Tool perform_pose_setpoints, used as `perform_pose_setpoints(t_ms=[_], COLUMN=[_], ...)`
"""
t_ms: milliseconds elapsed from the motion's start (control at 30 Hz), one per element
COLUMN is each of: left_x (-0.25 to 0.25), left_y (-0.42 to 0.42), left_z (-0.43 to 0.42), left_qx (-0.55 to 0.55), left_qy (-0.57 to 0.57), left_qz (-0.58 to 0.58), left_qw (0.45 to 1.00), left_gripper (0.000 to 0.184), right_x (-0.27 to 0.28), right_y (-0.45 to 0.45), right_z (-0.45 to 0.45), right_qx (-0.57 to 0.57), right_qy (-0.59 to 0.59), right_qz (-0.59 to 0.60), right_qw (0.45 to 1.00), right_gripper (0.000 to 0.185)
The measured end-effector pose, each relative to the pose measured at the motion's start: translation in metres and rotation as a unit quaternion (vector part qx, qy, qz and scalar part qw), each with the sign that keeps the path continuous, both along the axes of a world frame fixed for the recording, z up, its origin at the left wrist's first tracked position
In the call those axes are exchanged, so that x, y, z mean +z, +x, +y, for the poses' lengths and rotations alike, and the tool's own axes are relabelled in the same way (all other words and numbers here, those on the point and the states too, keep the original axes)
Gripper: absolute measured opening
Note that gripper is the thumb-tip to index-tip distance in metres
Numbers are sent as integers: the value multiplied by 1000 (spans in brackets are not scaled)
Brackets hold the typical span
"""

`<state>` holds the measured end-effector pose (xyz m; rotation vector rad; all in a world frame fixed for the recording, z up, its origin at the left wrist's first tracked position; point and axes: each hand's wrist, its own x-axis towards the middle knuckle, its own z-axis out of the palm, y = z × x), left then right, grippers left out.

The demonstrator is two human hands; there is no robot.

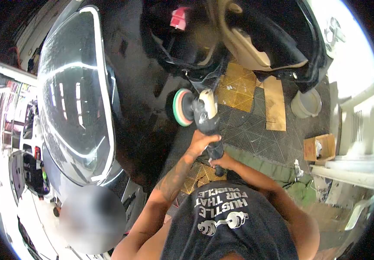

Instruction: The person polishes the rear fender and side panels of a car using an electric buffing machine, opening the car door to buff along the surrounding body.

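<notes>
Both bare hands hold the polisher [205, 119], off the floor, beside the dark side of the car [133, 95]. The left hand [201, 142] has its grip closed around the body behind the head, thumb laid across the top; the right hand [224, 161] has its grip wrapped around the handle, nearer the shirt [221, 208]. The round pad [182, 107] stands on edge and faces the dark paint. Whether it touches cannot be told, as the paint behind it is too dark.

The likeliest trouble, I judge, is the pad tipping: if one wrist gives, its rim could dig in and mark the paint. Drifting towards the open door [265, 34], the pad or head might catch the door's edge or the gap beside it. The handle's end lies close to the body, so a kick from the tool could push it into the shirt.

As for edges, the car side bounds the tool on the left and the door lies ahead. More room seems to lie to the right, over the tiled floor [250, 130], though the cardboard [275, 104] lying there could slide underfoot. The bucket [306, 104] and the open box [319, 147] stand farther right, well apart from both hands.
</notes>
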<state>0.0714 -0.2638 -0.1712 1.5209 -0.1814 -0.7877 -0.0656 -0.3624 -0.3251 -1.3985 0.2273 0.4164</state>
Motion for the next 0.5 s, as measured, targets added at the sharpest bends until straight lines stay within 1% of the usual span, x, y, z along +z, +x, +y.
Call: perform_pose_setpoints(t_ms=[33,67,100,167,200,233,267,300,333,367,400,433,467,500], left_x=[6,4,1,4,12,20,20,21,26,32,57,61,70,81], left_y=[-12,-24,-38,-67,-76,-84,-82,-76,-65,-49,-34,-16,1,13], left_z=[11,25,39,57,65,64,64,63,55,44,31,17,6,-6], left_qx=[6,14,21,86,86,121,116,112,107,105,88,83,68,68], left_qy=[-29,-35,-42,-15,23,17,20,22,-13,-49,-71,-122,-115,-136], left_qz=[-10,-42,-75,-113,-111,-108,-95,-81,-85,-90,-75,-85,-89,-79], left_qw=[1000,998,996,990,990,987,988,990,991,989,991,985,987,985], left_gripper=[70,73,76,77,78,77,76,75,74,72,71,69,64,61], right_x=[23,49,55,58,58,57,57,69,74,79,100,113,115,116], right_y=[0,-7,-7,-10,-6,-3,-1,3,2,8,20,32,42,52], right_z=[4,-4,-6,-10,-8,-11,-17,-20,-18,-24,-32,-37,-44,-52], right_qx=[-32,10,19,125,137,141,150,161,87,97,85,77,60,43], right_qy=[-116,-130,-131,-142,-158,-161,-163,-166,-240,-244,-200,-156,-106,-56], right_qz=[-55,-37,-42,-82,-96,-99,-103,-108,-163,-170,-81,11,1,-7], right_qw=[991,991,990,978,973,972,970,967,953,950,973,985,993,997], right_gripper=[57,78,78,70,70,70,68,65,53,53,49,46,34,22])
